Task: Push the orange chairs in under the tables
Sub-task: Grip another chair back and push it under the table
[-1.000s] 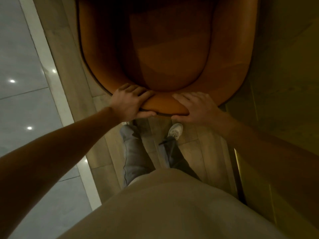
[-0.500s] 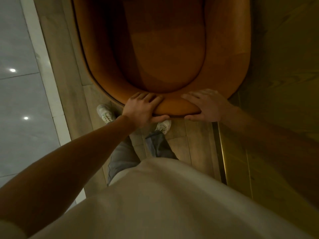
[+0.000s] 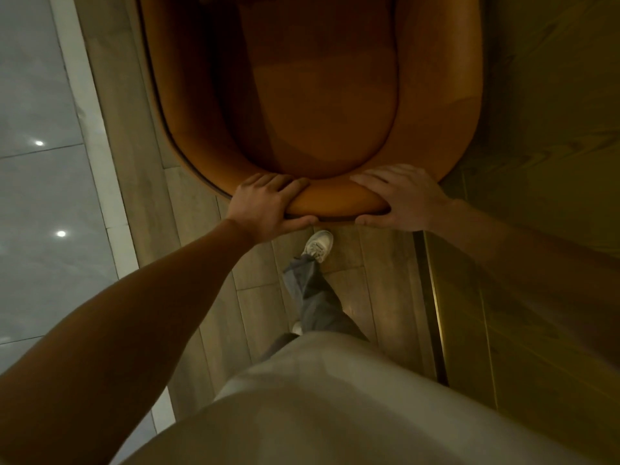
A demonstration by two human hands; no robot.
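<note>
On the curved top rim of the backrest, the left hand [image 3: 265, 206] and the right hand [image 3: 402, 199] sit side by side and level. Each clasps the padding, with the fingers draped over the top and the thumb tucked beneath. The orange chair [image 3: 322, 95] lies straight ahead of both hands, its long axis running directly away from them, so neither hand is nearer and an even forward push looks right. No table shows beyond the seat, so I cannot tell how far it has to go. Just behind the hands a shoe [image 3: 318, 245] stands on the plank floor [image 3: 201, 250]. Outward of the left hand run a pale strip [image 3: 97, 146] and grey tiles [image 3: 40, 196], leaving room. Close beside the right hand rises a dark golden surface [image 3: 536, 162], the tighter side.
</note>
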